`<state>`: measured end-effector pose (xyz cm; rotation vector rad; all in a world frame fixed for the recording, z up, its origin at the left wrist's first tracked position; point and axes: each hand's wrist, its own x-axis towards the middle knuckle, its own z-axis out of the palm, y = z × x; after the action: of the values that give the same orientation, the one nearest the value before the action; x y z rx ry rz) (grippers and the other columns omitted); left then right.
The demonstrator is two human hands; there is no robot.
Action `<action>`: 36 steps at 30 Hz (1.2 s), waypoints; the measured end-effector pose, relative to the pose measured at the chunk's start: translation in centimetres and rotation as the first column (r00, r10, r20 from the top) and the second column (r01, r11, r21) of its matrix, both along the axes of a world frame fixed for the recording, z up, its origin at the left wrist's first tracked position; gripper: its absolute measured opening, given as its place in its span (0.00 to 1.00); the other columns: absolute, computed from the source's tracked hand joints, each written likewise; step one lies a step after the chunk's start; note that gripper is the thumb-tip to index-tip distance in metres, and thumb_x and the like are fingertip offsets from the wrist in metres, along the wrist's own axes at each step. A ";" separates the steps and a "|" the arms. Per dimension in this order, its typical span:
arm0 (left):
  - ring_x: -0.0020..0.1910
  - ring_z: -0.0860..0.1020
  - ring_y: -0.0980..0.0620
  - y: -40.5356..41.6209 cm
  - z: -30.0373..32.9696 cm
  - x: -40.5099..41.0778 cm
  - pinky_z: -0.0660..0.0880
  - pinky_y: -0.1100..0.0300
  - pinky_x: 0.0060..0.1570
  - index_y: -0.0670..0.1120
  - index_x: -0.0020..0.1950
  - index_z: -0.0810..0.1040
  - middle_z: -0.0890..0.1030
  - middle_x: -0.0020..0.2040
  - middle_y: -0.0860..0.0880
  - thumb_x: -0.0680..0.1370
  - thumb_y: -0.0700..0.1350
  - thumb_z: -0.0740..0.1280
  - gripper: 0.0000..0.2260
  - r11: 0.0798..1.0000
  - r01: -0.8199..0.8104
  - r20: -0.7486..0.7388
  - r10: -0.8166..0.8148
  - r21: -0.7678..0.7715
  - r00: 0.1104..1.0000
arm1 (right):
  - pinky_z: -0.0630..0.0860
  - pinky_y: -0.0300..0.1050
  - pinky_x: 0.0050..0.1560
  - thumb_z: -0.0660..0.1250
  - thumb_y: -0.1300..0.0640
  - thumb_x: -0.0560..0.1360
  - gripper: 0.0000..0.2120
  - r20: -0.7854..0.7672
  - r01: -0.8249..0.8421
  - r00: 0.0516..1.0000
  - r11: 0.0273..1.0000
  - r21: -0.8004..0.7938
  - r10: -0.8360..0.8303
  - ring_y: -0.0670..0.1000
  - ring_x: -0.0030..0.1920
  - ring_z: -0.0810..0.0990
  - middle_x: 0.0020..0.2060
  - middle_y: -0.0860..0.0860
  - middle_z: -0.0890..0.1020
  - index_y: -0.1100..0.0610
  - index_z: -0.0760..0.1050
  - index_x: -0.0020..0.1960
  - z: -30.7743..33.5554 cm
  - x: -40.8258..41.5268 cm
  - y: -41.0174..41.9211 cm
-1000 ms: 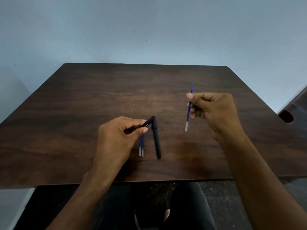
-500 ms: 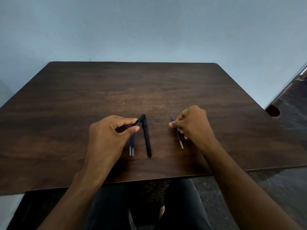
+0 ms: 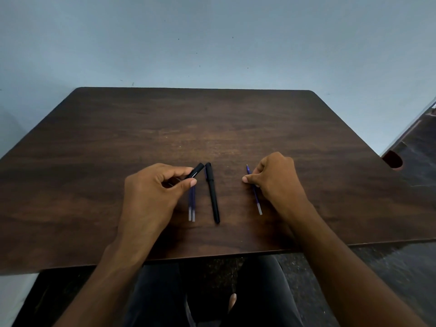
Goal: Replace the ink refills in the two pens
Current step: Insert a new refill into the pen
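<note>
My left hand (image 3: 151, 192) grips a black pen barrel (image 3: 195, 171) that sticks out up and right between thumb and fingers. Under that hand two blue refills (image 3: 191, 208) lie side by side on the table. Just right of them lies a second black pen (image 3: 213, 194), pointing toward me. My right hand (image 3: 276, 178) rests on the table with thumb and fingers pinched on a blue refill (image 3: 256, 199), which lies flat on the wood with its tip pointing away.
The dark wooden table (image 3: 212, 128) stands against a pale blue wall. Its front edge is close to my lap. A second dark surface with a round cut-out (image 3: 392, 160) stands at the right.
My right hand has come down from the air with the blue refill and laid it on the table right of the lying pen. My left hand has kept its hold on the barrel.
</note>
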<state>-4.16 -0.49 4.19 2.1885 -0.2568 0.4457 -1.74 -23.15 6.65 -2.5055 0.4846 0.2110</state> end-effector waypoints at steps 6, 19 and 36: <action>0.46 0.79 0.72 0.7 0.1 0.1 0.70 0.81 0.45 0.55 0.52 0.85 0.79 0.42 0.67 0.69 0.45 0.78 0.13 0.999 -0.013 0.020 0.014 -0.031 1.000 | 0.79 0.55 0.58 0.76 0.48 0.72 0.21 -0.030 0.037 0.999 0.999 0.012 -0.037 0.59 0.54 0.83 0.51 0.61 0.84 0.66 0.82 0.53 0.4 0.1 0.2; 0.46 0.80 0.70 2.2 -0.7 0.0 0.72 0.77 0.46 0.53 0.54 0.85 0.82 0.45 0.62 0.70 0.47 0.77 0.13 0.992 -0.093 0.017 0.094 -0.081 0.995 | 0.75 0.34 0.30 0.76 0.52 0.72 0.09 0.185 -0.104 0.980 0.979 0.177 0.070 0.43 0.36 0.82 0.36 0.49 0.84 0.54 0.81 0.36 0.6 -1.2 5.7; 0.45 0.80 0.68 3.0 -0.8 -0.4 0.73 0.77 0.46 0.54 0.54 0.85 0.81 0.43 0.64 0.71 0.48 0.77 0.12 0.987 -0.112 0.037 0.117 -0.115 0.993 | 0.61 0.38 0.21 0.79 0.52 0.69 0.22 0.100 -0.049 0.993 0.989 -0.141 0.063 0.48 0.27 0.71 0.30 0.50 0.70 0.53 0.64 0.32 -3.5 3.3 10.5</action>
<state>-4.56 2.55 3.37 2.0912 -0.1266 0.5587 1.60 -12.67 3.19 -2.6518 0.3985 0.0695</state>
